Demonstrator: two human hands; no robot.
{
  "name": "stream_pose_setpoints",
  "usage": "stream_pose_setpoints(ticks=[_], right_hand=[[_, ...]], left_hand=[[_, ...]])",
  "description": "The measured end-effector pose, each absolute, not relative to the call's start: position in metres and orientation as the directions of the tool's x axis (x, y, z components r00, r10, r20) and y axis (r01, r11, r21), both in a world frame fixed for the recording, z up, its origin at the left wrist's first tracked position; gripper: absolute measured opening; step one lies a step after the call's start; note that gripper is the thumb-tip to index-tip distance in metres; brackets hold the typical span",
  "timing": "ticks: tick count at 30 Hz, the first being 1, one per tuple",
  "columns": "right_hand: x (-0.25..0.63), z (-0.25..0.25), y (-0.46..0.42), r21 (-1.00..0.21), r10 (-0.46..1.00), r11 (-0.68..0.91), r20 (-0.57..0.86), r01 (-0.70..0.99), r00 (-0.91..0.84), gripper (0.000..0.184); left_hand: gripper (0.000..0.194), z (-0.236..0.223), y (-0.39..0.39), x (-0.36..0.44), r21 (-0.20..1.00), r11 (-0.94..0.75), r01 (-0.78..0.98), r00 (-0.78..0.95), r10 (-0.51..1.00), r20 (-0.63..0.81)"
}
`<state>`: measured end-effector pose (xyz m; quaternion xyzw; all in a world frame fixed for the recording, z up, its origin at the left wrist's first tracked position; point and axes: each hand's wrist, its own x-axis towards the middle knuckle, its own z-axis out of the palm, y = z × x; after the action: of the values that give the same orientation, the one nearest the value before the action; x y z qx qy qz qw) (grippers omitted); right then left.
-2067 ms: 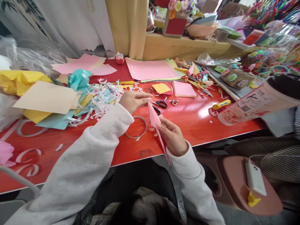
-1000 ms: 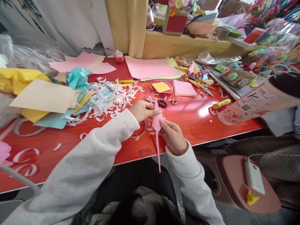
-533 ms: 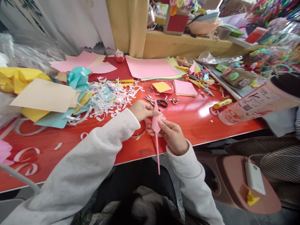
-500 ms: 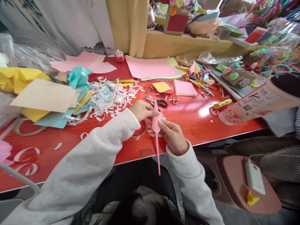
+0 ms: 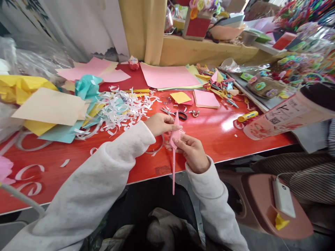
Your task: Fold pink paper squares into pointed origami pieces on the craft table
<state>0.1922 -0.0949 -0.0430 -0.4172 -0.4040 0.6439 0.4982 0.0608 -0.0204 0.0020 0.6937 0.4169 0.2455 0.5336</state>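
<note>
Between my two hands is a pink folded paper piece (image 5: 173,139), pointed at its upper end, with a thin pink paper stick (image 5: 173,174) running down from it past the table edge. My left hand (image 5: 160,124) pinches the piece near its upper point, thumb and fingers closed. Lower down, my right hand (image 5: 192,150) grips it with the thumb on top and the fingers behind. Just beyond the paper lie scissors with black handles (image 5: 181,115), partly covered by it. A ring of clear tape (image 5: 158,148) sits beside my left hand.
White paper shreds (image 5: 123,108) are heaped left of centre. Cream, yellow and teal sheets (image 5: 49,106) lie further left. Pink sheets (image 5: 170,75) and small pink squares (image 5: 206,98) are at the back. A large tumbler (image 5: 285,115) and a yellow glue tube (image 5: 248,116) stand or lie to the right.
The pink paper piece has tilted, its upper point shifting right and the stick's lower end swinging slightly left. My left fingers have slid further across it.
</note>
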Motion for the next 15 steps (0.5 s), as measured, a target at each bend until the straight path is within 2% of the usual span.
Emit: stream_pose_setpoints(ticks=[5,11,15], right_hand=[[0.1916,-0.0422,-0.0942,-0.938,0.981,-0.173,-0.138,-0.300,-0.133,0.023],[0.1916,-0.0412,-0.0945,-0.949,0.988,-0.151,-0.132,-0.279,-0.084,0.024],[0.1935,-0.0440,-0.0940,-0.950,0.991,-0.135,-0.124,-0.281,-0.058,0.024]], left_hand=[[0.032,-0.0029,-0.0220,0.0622,0.912,-0.122,0.391,0.518,0.849,-0.109],[0.033,-0.0055,-0.0196,0.0610,0.906,-0.132,0.401,0.467,0.881,-0.079],[0.036,-0.0028,-0.0237,0.0623,0.837,-0.181,0.517,0.470,0.877,-0.100]])
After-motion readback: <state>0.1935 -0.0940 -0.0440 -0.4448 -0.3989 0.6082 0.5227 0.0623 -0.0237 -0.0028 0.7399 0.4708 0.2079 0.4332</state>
